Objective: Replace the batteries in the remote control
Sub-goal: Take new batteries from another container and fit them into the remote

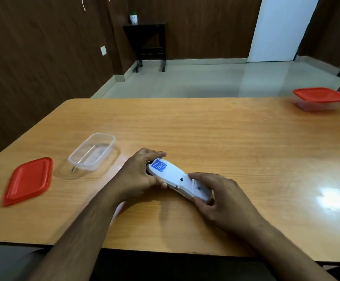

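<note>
Head view is showing a wide wooden desk (226,138) that is filling most of the picture. At its far right corner a clear box with a red lid (320,98) is standing. On the left side a loose red lid (28,180) is lying flat, and just beside it an open clear container (92,152) is sitting. Near the front middle of the desk the white remote control (175,178) is lying back side up, with a blue sticker (158,165) at its far end. The left hand (138,175) is gripping this far end, fingers curled around it. The right hand (222,197) is holding the near end, with the thumb pressing on the battery cover (193,186)
</note>
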